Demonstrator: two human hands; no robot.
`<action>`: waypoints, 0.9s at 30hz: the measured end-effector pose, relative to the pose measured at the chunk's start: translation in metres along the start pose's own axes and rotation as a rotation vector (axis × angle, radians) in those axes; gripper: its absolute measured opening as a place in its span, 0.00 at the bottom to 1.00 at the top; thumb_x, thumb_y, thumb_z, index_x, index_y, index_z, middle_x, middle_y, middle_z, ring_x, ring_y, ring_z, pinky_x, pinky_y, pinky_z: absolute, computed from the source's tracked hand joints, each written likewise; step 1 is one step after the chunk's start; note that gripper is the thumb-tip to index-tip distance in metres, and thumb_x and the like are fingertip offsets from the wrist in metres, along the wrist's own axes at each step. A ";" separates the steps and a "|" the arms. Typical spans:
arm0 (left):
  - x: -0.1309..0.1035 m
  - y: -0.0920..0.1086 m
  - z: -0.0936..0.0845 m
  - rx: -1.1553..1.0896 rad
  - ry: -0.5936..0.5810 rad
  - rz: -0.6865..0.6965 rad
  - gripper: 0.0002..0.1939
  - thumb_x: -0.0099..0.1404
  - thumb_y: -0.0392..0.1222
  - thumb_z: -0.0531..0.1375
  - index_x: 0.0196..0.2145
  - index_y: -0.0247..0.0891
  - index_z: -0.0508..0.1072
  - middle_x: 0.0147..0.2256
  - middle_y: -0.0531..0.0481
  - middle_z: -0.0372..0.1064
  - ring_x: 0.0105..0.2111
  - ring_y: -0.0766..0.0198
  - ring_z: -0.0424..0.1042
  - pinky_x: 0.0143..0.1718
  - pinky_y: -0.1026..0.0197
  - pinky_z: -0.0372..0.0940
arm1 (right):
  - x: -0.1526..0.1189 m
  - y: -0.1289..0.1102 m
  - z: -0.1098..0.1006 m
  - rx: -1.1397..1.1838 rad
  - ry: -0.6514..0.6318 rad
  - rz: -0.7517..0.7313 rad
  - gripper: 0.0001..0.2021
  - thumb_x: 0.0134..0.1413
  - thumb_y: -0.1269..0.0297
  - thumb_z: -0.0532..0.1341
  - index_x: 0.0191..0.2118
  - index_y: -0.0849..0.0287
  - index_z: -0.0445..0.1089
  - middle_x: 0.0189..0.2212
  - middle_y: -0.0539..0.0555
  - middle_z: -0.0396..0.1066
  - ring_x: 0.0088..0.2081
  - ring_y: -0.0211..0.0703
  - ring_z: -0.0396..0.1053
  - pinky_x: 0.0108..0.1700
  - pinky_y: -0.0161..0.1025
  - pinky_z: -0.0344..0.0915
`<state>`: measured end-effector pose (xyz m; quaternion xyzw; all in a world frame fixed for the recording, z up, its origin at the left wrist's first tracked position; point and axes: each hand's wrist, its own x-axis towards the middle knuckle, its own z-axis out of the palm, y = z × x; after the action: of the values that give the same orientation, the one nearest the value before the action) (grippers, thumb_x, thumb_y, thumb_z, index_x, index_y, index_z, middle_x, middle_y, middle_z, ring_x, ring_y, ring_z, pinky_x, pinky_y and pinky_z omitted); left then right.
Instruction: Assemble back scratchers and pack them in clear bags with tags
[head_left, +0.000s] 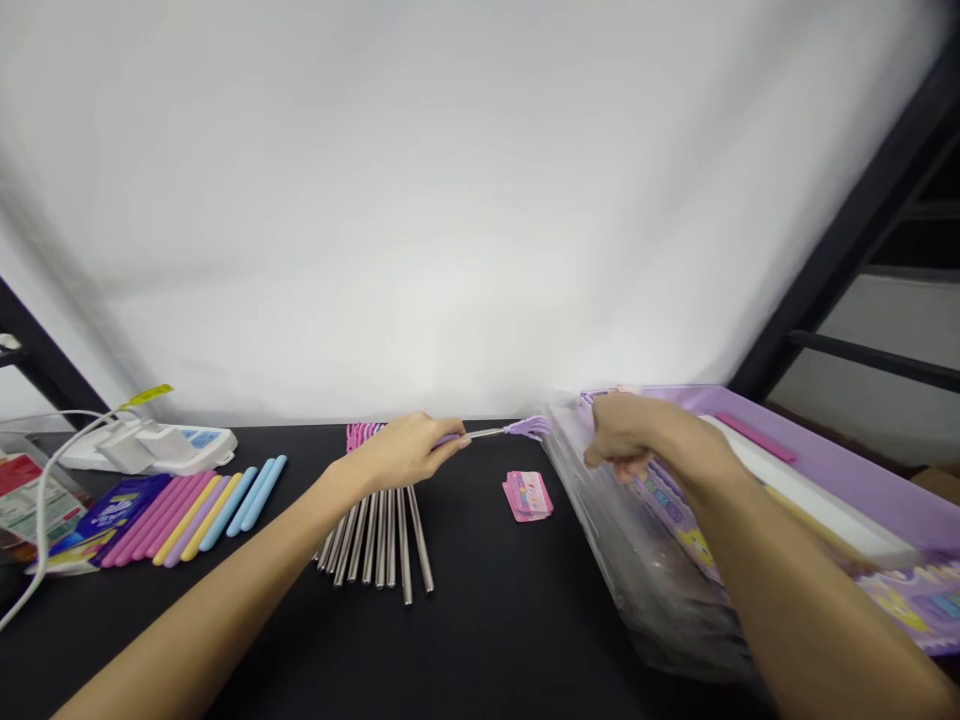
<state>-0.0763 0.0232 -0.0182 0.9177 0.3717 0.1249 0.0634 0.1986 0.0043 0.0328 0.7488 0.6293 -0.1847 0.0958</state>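
My left hand (pixel 409 447) is closed around a back scratcher (pixel 486 433) with a thin metal shaft and a lilac claw-shaped head pointing right. Under and behind that hand lie several metal rods (pixel 381 540), side by side, with pink and blue heads at the far end. My right hand (pixel 622 435), a little blurred, has its fingers curled over a stack of clear plastic bags (pixel 637 570); anything in its grip is hidden. Between the hands, a small pile of pink printed cards (pixel 528 495) rests on the black table (pixel 480 640).
A lilac box (pixel 832 470) at right contains printed packaging and a white bar-shaped piece (pixel 810 490). On the left are colored handle tubes (pixel 202 515), a blue packet (pixel 120 510) and a white power strip (pixel 150 447) with a cable. A white wall rises behind the table.
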 end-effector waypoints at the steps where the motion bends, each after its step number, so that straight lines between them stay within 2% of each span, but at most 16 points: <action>1: 0.000 0.000 0.001 0.004 -0.009 0.004 0.21 0.73 0.54 0.44 0.40 0.39 0.72 0.24 0.51 0.67 0.25 0.63 0.65 0.29 0.62 0.53 | 0.001 -0.002 0.003 -0.014 -0.007 0.022 0.16 0.43 0.70 0.65 0.11 0.59 0.63 0.14 0.57 0.69 0.24 0.49 0.73 0.29 0.42 0.67; 5: -0.001 0.003 0.000 0.005 -0.012 0.001 0.21 0.72 0.54 0.44 0.41 0.41 0.72 0.26 0.51 0.69 0.26 0.62 0.67 0.29 0.62 0.54 | 0.003 -0.007 0.009 0.005 -0.013 0.040 0.12 0.40 0.76 0.63 0.14 0.61 0.65 0.13 0.55 0.67 0.24 0.49 0.74 0.28 0.40 0.67; 10: -0.002 0.007 -0.002 0.009 -0.005 0.015 0.21 0.73 0.54 0.45 0.41 0.41 0.72 0.26 0.51 0.69 0.26 0.63 0.67 0.29 0.62 0.54 | -0.001 -0.010 0.005 0.003 0.005 0.031 0.07 0.44 0.71 0.64 0.20 0.62 0.69 0.15 0.53 0.69 0.24 0.45 0.73 0.28 0.38 0.67; 13: -0.002 0.008 -0.001 0.014 -0.005 0.023 0.21 0.73 0.54 0.45 0.40 0.41 0.72 0.25 0.52 0.68 0.25 0.63 0.66 0.29 0.62 0.54 | -0.002 -0.013 0.006 -0.030 0.009 0.050 0.04 0.43 0.73 0.63 0.22 0.63 0.71 0.16 0.54 0.70 0.23 0.45 0.72 0.27 0.38 0.67; 17: -0.002 0.008 -0.001 0.021 0.005 0.031 0.21 0.72 0.54 0.45 0.40 0.40 0.72 0.26 0.51 0.68 0.26 0.63 0.67 0.29 0.62 0.54 | 0.000 -0.013 0.009 -0.073 0.020 0.048 0.04 0.41 0.77 0.60 0.22 0.65 0.71 0.16 0.54 0.70 0.22 0.43 0.71 0.28 0.38 0.67; 21: -0.003 0.009 -0.004 0.008 0.004 0.026 0.21 0.72 0.54 0.45 0.41 0.40 0.72 0.26 0.51 0.69 0.26 0.63 0.66 0.29 0.62 0.55 | 0.000 -0.011 0.006 -0.147 0.068 0.045 0.06 0.36 0.80 0.59 0.21 0.65 0.72 0.16 0.56 0.70 0.26 0.48 0.73 0.31 0.41 0.67; 24: -0.004 0.011 -0.009 -0.024 -0.009 0.018 0.21 0.72 0.54 0.45 0.40 0.40 0.73 0.26 0.51 0.68 0.25 0.65 0.65 0.28 0.62 0.54 | -0.007 -0.010 -0.004 -0.193 0.134 -0.011 0.05 0.33 0.80 0.59 0.18 0.64 0.69 0.18 0.59 0.71 0.29 0.52 0.73 0.32 0.42 0.65; 27: -0.007 0.011 -0.018 -0.118 -0.064 0.030 0.20 0.70 0.54 0.48 0.39 0.38 0.73 0.26 0.52 0.67 0.24 0.66 0.63 0.27 0.63 0.54 | -0.014 -0.009 -0.013 -0.115 0.168 -0.163 0.05 0.39 0.73 0.59 0.19 0.61 0.67 0.21 0.57 0.72 0.28 0.48 0.72 0.31 0.40 0.63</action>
<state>-0.0783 0.0111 -0.0002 0.9214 0.3475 0.1184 0.1274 0.1901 -0.0020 0.0508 0.7014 0.7033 -0.0918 0.0702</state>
